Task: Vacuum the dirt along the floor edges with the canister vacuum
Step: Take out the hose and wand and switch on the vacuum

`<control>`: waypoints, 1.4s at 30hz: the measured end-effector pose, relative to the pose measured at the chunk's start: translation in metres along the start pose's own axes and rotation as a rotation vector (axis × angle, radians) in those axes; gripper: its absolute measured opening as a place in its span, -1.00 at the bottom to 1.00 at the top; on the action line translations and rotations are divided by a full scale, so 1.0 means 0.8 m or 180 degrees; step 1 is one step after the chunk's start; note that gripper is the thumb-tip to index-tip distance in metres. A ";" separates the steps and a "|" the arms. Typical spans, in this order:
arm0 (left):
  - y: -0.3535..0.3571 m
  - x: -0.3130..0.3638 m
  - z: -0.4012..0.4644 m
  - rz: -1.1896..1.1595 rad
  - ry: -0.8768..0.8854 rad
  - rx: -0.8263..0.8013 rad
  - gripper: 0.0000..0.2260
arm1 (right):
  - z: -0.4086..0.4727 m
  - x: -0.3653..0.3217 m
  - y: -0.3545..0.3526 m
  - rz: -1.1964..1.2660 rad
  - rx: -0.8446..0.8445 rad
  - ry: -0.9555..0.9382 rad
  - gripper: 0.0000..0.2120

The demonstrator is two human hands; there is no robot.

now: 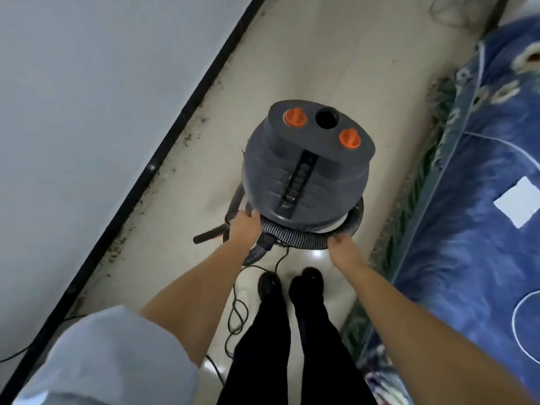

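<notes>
Head view, wall: on the left I see a pale grey wall (87, 97) with a black skirting strip (163, 153) that runs diagonally along the floor edge.
Dirt: dark crumbs of dirt (187, 135) lie on the beige floor (321, 54), just beside the strip.
Sleeve: a light blue sleeve (111, 358) covers my left upper arm, the forearm is bare.
Wand: a black tube end (206, 234) sticks out to the left, low beside the machine.
Left hand: my left hand (244, 226) is at the lower left rim of the canister, the fingers curled over the rim and the hose there.
Vacuum: the dark grey canister vacuum (306, 168) stands on the floor between the wall and the rug, in front of my shoes (292, 283); two orange knobs (295, 116) and a round opening are on its top.
Hose: the ribbed hose (295, 235) is coiled around the base.
Cord: a thin black cord (236, 317) lies loose near my feet.
Right hand: my right hand (342, 245) closes on the hose at the lower right.
Rug: a blue patterned rug (482, 200) lies on the right.
</notes>
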State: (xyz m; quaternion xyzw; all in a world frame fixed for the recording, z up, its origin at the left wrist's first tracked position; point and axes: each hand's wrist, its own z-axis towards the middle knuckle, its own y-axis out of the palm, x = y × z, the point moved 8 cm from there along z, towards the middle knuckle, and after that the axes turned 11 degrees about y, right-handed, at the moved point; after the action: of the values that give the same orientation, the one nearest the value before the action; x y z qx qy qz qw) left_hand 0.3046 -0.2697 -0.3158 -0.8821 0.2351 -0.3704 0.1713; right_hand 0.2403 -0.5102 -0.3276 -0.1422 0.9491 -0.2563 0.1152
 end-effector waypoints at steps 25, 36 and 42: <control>0.019 0.047 -0.016 -0.5668 -0.1283 0.0720 -0.69 | -0.003 -0.010 -0.037 0.3951 -0.0623 0.1177 -0.64; -0.128 0.291 -0.074 -0.4915 0.0942 0.0005 -0.83 | -0.103 -0.160 -0.194 0.4824 -0.1289 0.0036 -0.93; -0.200 0.402 -0.116 -0.4060 0.1880 0.0477 -0.70 | -0.174 -0.255 -0.247 0.5229 -0.1909 -0.0792 -0.76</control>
State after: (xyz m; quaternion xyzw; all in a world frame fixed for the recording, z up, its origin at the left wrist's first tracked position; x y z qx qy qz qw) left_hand 0.4802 -0.3229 0.0070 -0.6964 -0.3171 -0.6376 -0.0898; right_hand 0.4316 -0.5434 -0.0784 0.5337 0.7593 0.1846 0.3233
